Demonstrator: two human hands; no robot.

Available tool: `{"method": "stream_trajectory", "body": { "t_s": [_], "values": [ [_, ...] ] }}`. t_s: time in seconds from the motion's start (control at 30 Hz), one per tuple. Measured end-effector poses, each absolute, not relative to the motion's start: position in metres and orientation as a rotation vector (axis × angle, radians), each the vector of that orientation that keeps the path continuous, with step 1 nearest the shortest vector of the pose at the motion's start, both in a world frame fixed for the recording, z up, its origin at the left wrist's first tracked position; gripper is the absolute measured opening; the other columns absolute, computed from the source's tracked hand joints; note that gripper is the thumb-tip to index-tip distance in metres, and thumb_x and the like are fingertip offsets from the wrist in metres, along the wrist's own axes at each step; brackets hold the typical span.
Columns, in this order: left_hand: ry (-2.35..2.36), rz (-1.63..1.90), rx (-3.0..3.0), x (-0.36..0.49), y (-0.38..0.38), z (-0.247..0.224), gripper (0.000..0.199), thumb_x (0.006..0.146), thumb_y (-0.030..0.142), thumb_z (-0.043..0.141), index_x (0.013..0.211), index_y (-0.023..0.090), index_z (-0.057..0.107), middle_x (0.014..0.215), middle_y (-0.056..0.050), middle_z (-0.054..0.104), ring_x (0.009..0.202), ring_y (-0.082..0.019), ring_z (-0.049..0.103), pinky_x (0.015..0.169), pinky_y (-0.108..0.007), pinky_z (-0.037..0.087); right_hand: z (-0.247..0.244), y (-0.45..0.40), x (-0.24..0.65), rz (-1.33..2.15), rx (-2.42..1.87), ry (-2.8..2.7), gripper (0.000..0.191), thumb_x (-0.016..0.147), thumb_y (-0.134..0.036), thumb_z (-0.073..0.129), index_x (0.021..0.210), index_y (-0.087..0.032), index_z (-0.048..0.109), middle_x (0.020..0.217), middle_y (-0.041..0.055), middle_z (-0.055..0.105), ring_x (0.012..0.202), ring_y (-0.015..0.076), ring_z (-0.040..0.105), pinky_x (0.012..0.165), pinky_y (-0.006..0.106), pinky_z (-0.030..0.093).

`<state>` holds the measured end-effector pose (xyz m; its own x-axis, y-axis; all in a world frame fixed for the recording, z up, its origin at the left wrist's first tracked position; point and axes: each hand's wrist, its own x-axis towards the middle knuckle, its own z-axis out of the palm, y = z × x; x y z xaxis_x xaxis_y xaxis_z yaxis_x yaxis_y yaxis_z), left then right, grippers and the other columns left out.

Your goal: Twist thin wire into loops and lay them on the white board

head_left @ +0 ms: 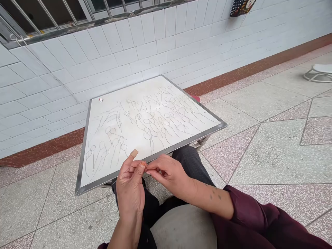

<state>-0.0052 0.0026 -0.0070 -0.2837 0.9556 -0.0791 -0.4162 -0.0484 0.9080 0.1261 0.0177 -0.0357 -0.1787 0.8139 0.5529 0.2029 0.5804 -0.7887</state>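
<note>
Just off the table's front edge, my left hand (132,186) and my right hand (171,173) meet at the fingertips. Thumb and finger of each are pinched together; whatever lies between them is hidden or too thin to make out. Tan tape (134,153) wraps one raised fingertip of the left hand. Beyond the hands, several thin dark looped strands (163,130), each with a round loop and a long tail, are spread over the white tabletop (135,145). Their material cannot be told. Other strands (109,117) at the left look straighter or bent.
A grey metal rim (101,182) borders the table. A small white and red object (101,100) sits at its far left corner. Behind stands a white tiled wall (103,65) with a barred window (59,14). A white stool (320,71) is far right on the floor.
</note>
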Motion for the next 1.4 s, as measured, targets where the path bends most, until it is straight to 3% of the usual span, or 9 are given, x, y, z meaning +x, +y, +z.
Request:
{"method": "stream_trajectory", "body": {
  "t_s": [0.07, 0.2, 0.3, 0.6, 0.83, 0.93, 1.1, 1.4],
  "values": [
    [1.074, 1.601, 0.691, -0.006, 0.003, -0.008, 0.047, 0.069, 0.023, 0.086, 0.114, 0.023, 0.073, 0.071, 0.005, 0.064, 0.074, -0.009, 0.062, 0.082, -0.023, 0.051, -0.034, 0.019, 0.127, 0.931, -0.857, -1.624, 0.003, 0.089, -0.024, 0.066, 0.09, -0.023, 0.069, 0.078, 0.0004, 0.069, 0.076, 0.0159, 0.061, 0.069, 0.028, 0.047],
    [1.068, 1.604, 0.65, -0.006, 0.004, -0.01, 0.045, 0.068, 0.023, 0.087, 0.111, 0.023, 0.074, 0.069, 0.005, 0.062, 0.074, -0.01, 0.062, 0.08, -0.025, 0.052, -0.031, 0.022, 0.127, 1.538, -0.75, -1.384, 0.015, 0.09, -0.035, 0.064, 0.09, -0.02, 0.067, 0.077, -0.0006, 0.064, 0.072, 0.0133, 0.058, 0.067, 0.027, 0.044],
    [1.067, 1.601, 0.664, -0.007, 0.005, -0.012, 0.043, 0.068, 0.023, 0.087, 0.109, 0.023, 0.075, 0.069, 0.005, 0.062, 0.074, -0.01, 0.062, 0.08, -0.025, 0.051, -0.031, 0.025, 0.126, 1.739, -0.706, -1.241, 0.021, 0.086, -0.039, 0.068, 0.088, -0.019, 0.066, 0.072, -0.0024, 0.06, 0.069, 0.0116, 0.055, 0.068, 0.026, 0.043],
    [1.093, 1.687, 0.586, -0.003, 0.006, -0.013, 0.049, 0.059, 0.021, 0.091, 0.106, 0.023, 0.076, 0.065, 0.007, 0.062, 0.073, -0.009, 0.064, 0.086, -0.024, 0.05, -0.038, 0.021, 0.122, 1.539, -0.817, -1.314, 0.007, 0.083, -0.025, 0.069, 0.085, -0.02, 0.066, 0.066, -0.0062, 0.052, 0.055, 0.0076, 0.04, 0.054, 0.023, 0.032],
    [1.084, 1.7, 0.559, -0.001, 0.008, -0.015, 0.053, 0.06, 0.02, 0.09, 0.11, 0.023, 0.074, 0.064, 0.008, 0.06, 0.072, -0.008, 0.063, 0.084, -0.023, 0.051, -0.042, 0.026, 0.12, 1.777, -0.804, -1.257, 0.013, 0.083, -0.03, 0.068, 0.083, -0.02, 0.061, 0.065, -0.0054, 0.054, 0.059, 0.0094, 0.045, 0.058, 0.023, 0.036],
    [1.074, 1.718, 0.55, -0.001, 0.008, -0.016, 0.053, 0.061, 0.02, 0.089, 0.112, 0.024, 0.073, 0.063, 0.008, 0.059, 0.073, -0.009, 0.064, 0.082, -0.022, 0.051, -0.044, 0.026, 0.118, 1.723, -0.803, -1.251, 0.013, 0.084, -0.028, 0.067, 0.081, -0.02, 0.058, 0.062, -0.007, 0.049, 0.056, 0.0086, 0.041, 0.057, 0.023, 0.034],
    [1.071, 1.769, 0.535, -0.002, 0.007, -0.013, 0.057, 0.061, 0.016, 0.088, 0.116, 0.025, 0.072, 0.065, 0.007, 0.06, 0.072, -0.009, 0.062, 0.08, -0.023, 0.051, -0.043, 0.025, 0.118, 1.714, -0.729, -1.301, 0.013, 0.086, -0.03, 0.065, 0.088, -0.019, 0.06, 0.071, -0.0041, 0.055, 0.064, 0.0103, 0.049, 0.062, 0.024, 0.038],
    [1.102, 1.861, 0.567, -0.016, 0.011, -0.005, 0.058, 0.065, 0.012, 0.085, 0.119, 0.023, 0.071, 0.066, 0.006, 0.058, 0.076, -0.01, 0.06, 0.078, -0.022, 0.05, -0.047, 0.018, 0.121, 1.776, -0.745, -1.362, 0.018, 0.088, -0.036, 0.065, 0.087, -0.02, 0.058, 0.07, -0.0042, 0.055, 0.065, 0.0113, 0.05, 0.062, 0.025, 0.039]
  ]
}}
